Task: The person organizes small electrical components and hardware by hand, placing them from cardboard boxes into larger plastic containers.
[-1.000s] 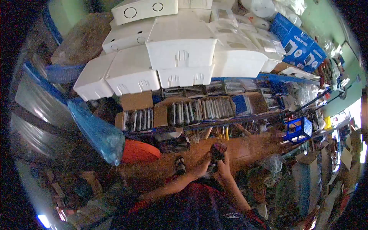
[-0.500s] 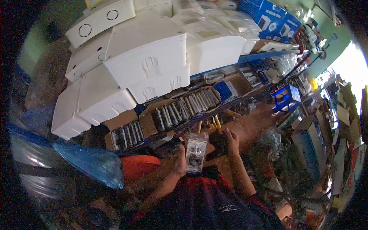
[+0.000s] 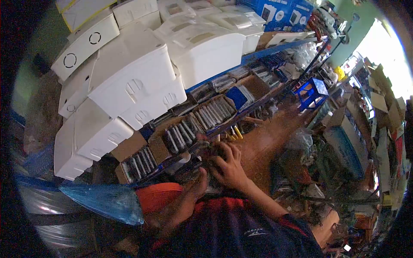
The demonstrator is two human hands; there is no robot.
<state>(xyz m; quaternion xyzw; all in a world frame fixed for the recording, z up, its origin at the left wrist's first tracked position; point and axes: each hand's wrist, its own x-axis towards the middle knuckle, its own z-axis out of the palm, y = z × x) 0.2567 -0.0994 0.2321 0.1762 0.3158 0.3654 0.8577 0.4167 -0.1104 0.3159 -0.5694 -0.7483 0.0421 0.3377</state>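
My left hand (image 3: pixel 196 185) is at the front of my shirt, thumb up, against a clear plastic-wrapped packet (image 3: pixel 212 187). Little of that packet shows, since my right hand (image 3: pixel 230 167) reaches across above it. The fingers of my right hand are bent and point left, close to my left thumb; what lies under them is dark and hidden. Just beyond both hands runs a shelf edge with open cardboard boxes (image 3: pixel 161 150) of upright wrapped packets.
White plastic enclosures (image 3: pixel 129 77) are piled on the shelf above. A blue box (image 3: pixel 282 15) stands at the back. A blue stool (image 3: pixel 312 92) is on the brown floor (image 3: pixel 269 142). Left are a red round object (image 3: pixel 159 195) and blue plastic wrap (image 3: pixel 103 202). Cartons (image 3: pixel 344 142) crowd the right.
My right hand has moved left from beside the packet to over it, covering most of it. My left hand stays by the packet. The view has shifted a little to the right.
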